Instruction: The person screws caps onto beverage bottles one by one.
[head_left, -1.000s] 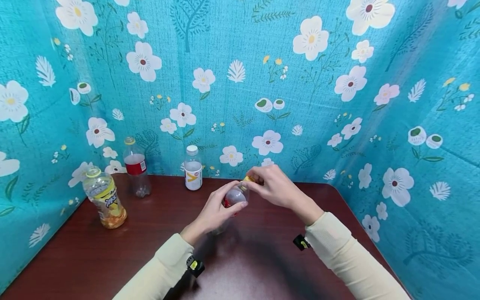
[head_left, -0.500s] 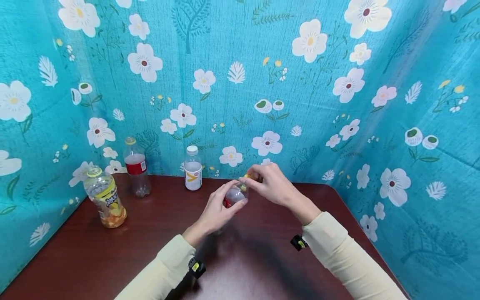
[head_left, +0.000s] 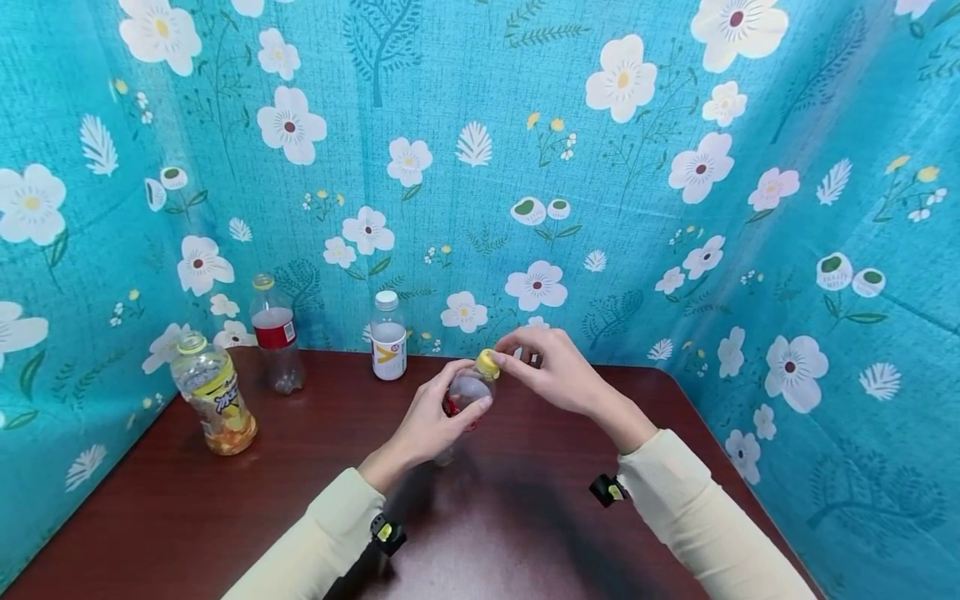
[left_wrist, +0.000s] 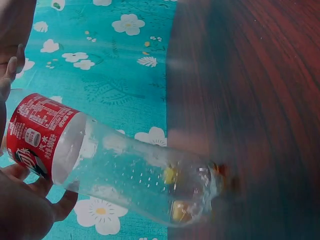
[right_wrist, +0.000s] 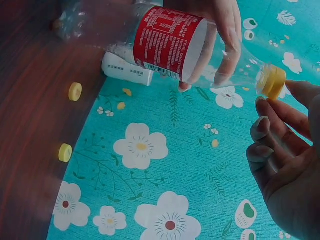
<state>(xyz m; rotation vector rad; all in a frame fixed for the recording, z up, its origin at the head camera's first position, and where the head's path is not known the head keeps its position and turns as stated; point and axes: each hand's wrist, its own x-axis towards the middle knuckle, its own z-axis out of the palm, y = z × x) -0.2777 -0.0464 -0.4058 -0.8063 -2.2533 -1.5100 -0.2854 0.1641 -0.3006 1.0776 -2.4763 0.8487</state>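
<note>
The small round yellow plastic cap (head_left: pixel 487 363) is now showing almost whole in the head view, where half a second ago the fingers were mostly covering it; the right hand (head_left: pixel 558 375) is drawing its fingertips back to the cap's side. The left hand (head_left: pixel 431 421) is keeping much the same hold, its thumb and fingers curling round the upper body of a clear plastic bottle with a red label (right_wrist: pixel 167 42). That bottle is my landmark: it is leaning, with its neck pointing towards the right hand, and the cap is sitting at its mouth. The right hand's fingers are bending loosely, their tips meeting the cap's edge (whether they are pinching it or only touching it, I cannot tell). This probably means the work is centring on the cap, with the right hand easing or renewing its grip while the left is steadying the bottle. Behind and left of the held bottle, a clear bottle with a white cap and white label (head_left: pixel 389 337) is standing on the dark reddish wooden desk (head_left: pixel 300 500); farther left, a second red-labelled bottle (head_left: pixel 276 333) and a yellow-labelled bottle (head_left: pixel 217 392) are standing too. Apart from the held bottle, two loose yellow caps (right_wrist: pixel 75 92) are resting on the desk.
</note>
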